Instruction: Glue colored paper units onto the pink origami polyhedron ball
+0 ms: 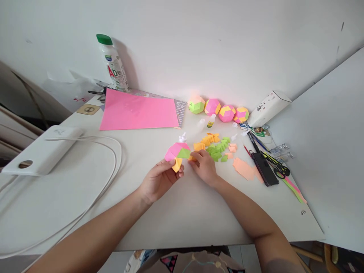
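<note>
My left hand (160, 178) grips a partly built folded-paper ball (174, 151) with pink, green and yellow-orange faces, its thumb pressed on a yellow-orange flap. To its right, my right hand (204, 167) has its fingers closed on an orange folded paper piece (191, 157), close to the ball's edge. Behind that hand lies a row of orange paper pieces (207, 141). Green folded pieces (217, 149) and a few peach ones (232, 148) lie to the right. A small white figure (182, 137) stands just behind the ball.
Several finished paper balls (212, 107) line the wall, with a small glue bottle (211, 121) before them. Pink sheets (139, 110) cover a ruler near a drink bottle (115, 64). A white power bank-like box (54, 148) trails cables. Right: phone (264, 168), scissors (281, 168), white cylinder (269, 109).
</note>
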`<state>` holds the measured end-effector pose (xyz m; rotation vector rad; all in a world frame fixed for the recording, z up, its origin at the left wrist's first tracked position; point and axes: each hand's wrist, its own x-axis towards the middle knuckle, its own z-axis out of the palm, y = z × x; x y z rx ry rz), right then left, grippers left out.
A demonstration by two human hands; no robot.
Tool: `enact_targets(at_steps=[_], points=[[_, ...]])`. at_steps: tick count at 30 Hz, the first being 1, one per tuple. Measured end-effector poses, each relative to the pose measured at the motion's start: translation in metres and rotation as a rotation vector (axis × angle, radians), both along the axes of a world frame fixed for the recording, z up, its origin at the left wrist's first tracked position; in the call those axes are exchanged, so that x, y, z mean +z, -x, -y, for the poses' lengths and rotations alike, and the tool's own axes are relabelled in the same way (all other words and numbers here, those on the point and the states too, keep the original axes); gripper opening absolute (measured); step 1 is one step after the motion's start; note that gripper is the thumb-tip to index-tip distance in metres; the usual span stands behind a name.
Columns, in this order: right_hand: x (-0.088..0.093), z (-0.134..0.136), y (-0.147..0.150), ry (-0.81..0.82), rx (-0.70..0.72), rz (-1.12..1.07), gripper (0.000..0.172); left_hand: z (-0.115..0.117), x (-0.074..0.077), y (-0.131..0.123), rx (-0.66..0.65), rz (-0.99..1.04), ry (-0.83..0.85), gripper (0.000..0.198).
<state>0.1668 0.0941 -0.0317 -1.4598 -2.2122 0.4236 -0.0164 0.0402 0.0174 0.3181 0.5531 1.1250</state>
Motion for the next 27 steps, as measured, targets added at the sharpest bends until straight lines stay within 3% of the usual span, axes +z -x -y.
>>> enact_targets(at_steps=[5, 10, 16, 27], points=[[-0.005, 0.000, -0.007, -0.045, 0.070, -0.282, 0.011, -0.007, 0.003, 0.006, 0.091, 0.016, 0.011, 0.010], [0.012, 0.012, -0.006, -0.055, 0.117, -0.497, 0.007, -0.003, -0.003, -0.001, 0.053, -0.005, 0.060, 0.007], [0.031, 0.033, 0.001, -0.101, 0.150, -0.554, 0.004, -0.001, -0.004, -0.007, 0.040, 0.019, 0.103, 0.006], [0.037, 0.036, 0.002, -0.107, 0.198, -0.608, 0.007, 0.000, 0.000, -0.009, 0.113, 0.005, 0.130, 0.007]])
